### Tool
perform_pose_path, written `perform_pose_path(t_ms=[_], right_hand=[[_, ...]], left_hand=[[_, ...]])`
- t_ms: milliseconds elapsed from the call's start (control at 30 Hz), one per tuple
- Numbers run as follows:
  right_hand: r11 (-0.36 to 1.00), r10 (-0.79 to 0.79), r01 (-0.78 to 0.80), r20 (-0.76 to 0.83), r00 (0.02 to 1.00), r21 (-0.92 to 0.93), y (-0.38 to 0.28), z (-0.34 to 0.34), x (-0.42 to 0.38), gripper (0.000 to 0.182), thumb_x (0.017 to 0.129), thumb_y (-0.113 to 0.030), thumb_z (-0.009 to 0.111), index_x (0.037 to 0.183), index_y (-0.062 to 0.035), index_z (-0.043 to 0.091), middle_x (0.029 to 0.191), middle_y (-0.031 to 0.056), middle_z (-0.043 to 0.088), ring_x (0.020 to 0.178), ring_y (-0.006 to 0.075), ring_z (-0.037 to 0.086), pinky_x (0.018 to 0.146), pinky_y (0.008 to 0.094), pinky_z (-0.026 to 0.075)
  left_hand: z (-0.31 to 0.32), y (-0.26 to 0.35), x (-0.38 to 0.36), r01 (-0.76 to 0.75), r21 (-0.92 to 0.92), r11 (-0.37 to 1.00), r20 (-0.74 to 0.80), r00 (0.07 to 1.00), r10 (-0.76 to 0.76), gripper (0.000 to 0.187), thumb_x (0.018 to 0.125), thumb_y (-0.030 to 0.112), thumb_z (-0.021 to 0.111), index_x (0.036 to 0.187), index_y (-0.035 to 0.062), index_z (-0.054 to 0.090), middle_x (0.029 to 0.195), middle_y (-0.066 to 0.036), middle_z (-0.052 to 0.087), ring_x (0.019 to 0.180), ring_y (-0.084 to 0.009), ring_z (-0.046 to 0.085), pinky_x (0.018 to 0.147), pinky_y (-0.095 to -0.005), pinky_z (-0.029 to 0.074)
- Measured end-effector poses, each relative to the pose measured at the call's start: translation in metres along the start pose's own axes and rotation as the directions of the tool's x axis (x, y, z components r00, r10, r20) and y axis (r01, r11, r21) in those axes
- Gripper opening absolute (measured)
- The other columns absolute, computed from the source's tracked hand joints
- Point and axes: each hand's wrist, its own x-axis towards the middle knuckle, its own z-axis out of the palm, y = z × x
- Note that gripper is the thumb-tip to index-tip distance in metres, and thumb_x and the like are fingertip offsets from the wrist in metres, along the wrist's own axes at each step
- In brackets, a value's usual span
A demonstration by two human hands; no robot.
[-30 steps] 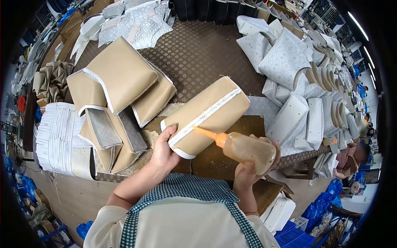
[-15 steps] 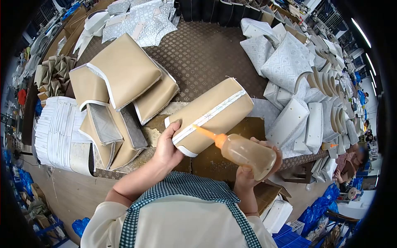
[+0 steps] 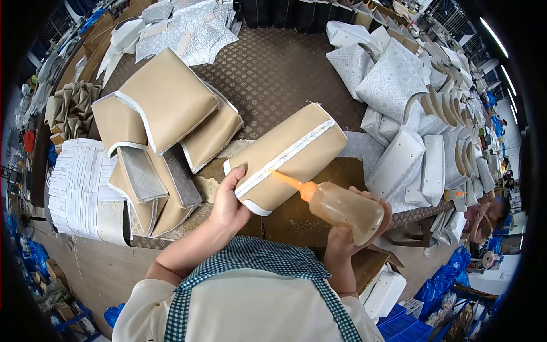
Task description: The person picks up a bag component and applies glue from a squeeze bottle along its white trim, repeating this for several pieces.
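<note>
My left hand (image 3: 231, 202) grips the near end of a tan leather-like bag piece (image 3: 313, 153), its thumb on top and its fingers underneath. A white strip (image 3: 293, 151) with faint marks runs lengthwise along the upper face, and white trim edges the near end. In my right hand (image 3: 341, 246) is a squeeze bottle (image 3: 347, 210) of cloudy brownish liquid, tilted with its orange nozzle pointing up and left. The nozzle tip lies at the strip's lower edge near my left thumb; whether it touches cannot be seen.
Several tan pieces with white trim (image 3: 165, 94) are piled on the left, beside stacked white strips (image 3: 80, 188). White patterned pieces (image 3: 393, 80) crowd the right side. Silvery sheets (image 3: 191, 37) and black pieces (image 3: 285, 14) line the back. Another person (image 3: 481, 219) is at far right.
The bottle has shifted slightly right, and its nozzle tip has moved a little along the white strip, away from my left thumb. The left hand still grips the tan piece.
</note>
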Motion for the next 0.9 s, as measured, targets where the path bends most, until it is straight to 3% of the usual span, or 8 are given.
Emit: perform_pose_path(t_ms=[300,367,433,500,567,600,667,900], right_hand=[[1.000,0.025,-0.022,-0.277,0.961,0.014,0.008,-0.018,0.016,0.084,0.075,-0.048,0.069,0.132,-0.0050,0.024,0.116,0.0164,0.046,0.107,0.0316,0.052,0.092,0.0475,0.047],[0.998,0.057,-0.052,-0.309,0.949,0.024,0.009,-0.025,0.016,0.085,0.075,-0.049,0.069,0.133,-0.0047,0.024,0.118,0.0163,0.046,0.108,0.0318,0.052,0.094,0.0476,0.046],[0.997,0.071,-0.064,-0.319,0.945,0.034,0.012,-0.033,0.013,0.086,0.074,-0.049,0.069,0.133,-0.0045,0.025,0.119,0.0161,0.045,0.108,0.0321,0.051,0.095,0.0474,0.045],[0.997,0.073,-0.067,-0.312,0.947,0.029,0.015,-0.040,0.009,0.085,0.075,-0.049,0.069,0.133,-0.0044,0.026,0.119,0.0159,0.045,0.108,0.0315,0.051,0.095,0.0471,0.045],[0.995,0.099,-0.097,-0.316,0.944,0.023,0.018,-0.043,0.005,0.083,0.076,-0.049,0.068,0.133,-0.0040,0.027,0.119,0.0157,0.045,0.108,0.0309,0.051,0.095,0.0469,0.045],[0.992,0.124,-0.124,-0.319,0.940,0.020,0.019,-0.043,0.002,0.082,0.076,-0.049,0.067,0.132,-0.0037,0.028,0.119,0.0156,0.045,0.108,0.0306,0.050,0.095,0.0468,0.045],[0.986,0.161,-0.163,-0.320,0.934,0.019,0.022,-0.040,0.000,0.081,0.077,-0.049,0.067,0.132,-0.0035,0.029,0.118,0.0158,0.045,0.109,0.0301,0.050,0.096,0.0464,0.045],[0.986,0.160,-0.135,-0.313,0.936,0.100,0.014,-0.029,0.009,0.082,0.077,-0.047,0.068,0.133,-0.0039,0.027,0.119,0.0166,0.046,0.109,0.0308,0.050,0.097,0.0450,0.043]], left_hand=[[0.051,0.018,0.043,-0.136,-0.084,0.987,0.261,0.953,0.153,0.053,0.094,0.044,0.042,0.126,0.0019,0.044,0.127,-0.018,0.049,0.116,-0.0302,0.050,0.101,-0.0457,0.038],[0.065,0.032,0.085,-0.362,0.247,0.899,0.324,0.905,0.276,0.060,0.093,0.050,0.041,0.126,0.0008,0.042,0.124,-0.017,0.051,0.112,-0.0269,0.052,0.101,-0.0421,0.038],[0.050,0.052,0.121,-0.561,0.769,0.305,0.565,0.821,0.084,0.068,0.088,0.052,0.049,0.129,-0.0016,0.041,0.125,-0.020,0.051,0.114,-0.0283,0.051,0.099,-0.0379,0.039],[0.042,0.060,0.125,-0.627,0.681,-0.378,0.625,0.767,-0.146,0.074,0.080,0.053,0.059,0.125,-0.0047,0.045,0.113,-0.024,0.058,0.107,-0.0327,0.056,0.094,-0.0378,0.043],[0.012,0.055,0.148,-0.704,0.385,-0.598,0.839,0.537,-0.092,0.066,0.078,0.046,0.066,0.120,-0.0029,0.051,0.102,-0.021,0.063,0.095,-0.0321,0.062,0.089,-0.0366,0.046],[0.013,0.064,0.143,-0.588,0.680,-0.438,0.601,0.789,-0.126,0.046,0.082,0.031,0.068,0.113,-0.0019,0.057,0.110,-0.018,0.061,0.104,-0.0255,0.056,0.093,-0.0357,0.042],[0.000,0.065,0.164,-0.519,0.854,-0.013,0.514,0.849,-0.125,0.031,0.087,0.022,0.062,0.107,-0.0016,0.060,0.097,-0.010,0.065,0.091,-0.0163,0.059,0.083,-0.0314,0.047],[0.074,0.052,0.167,-0.545,0.824,-0.157,0.535,0.838,-0.107,0.019,0.090,0.018,0.058,0.091,-0.0002,0.064,0.075,0.000,0.060,0.073,-0.0046,0.051,0.066,-0.0247,0.045]])
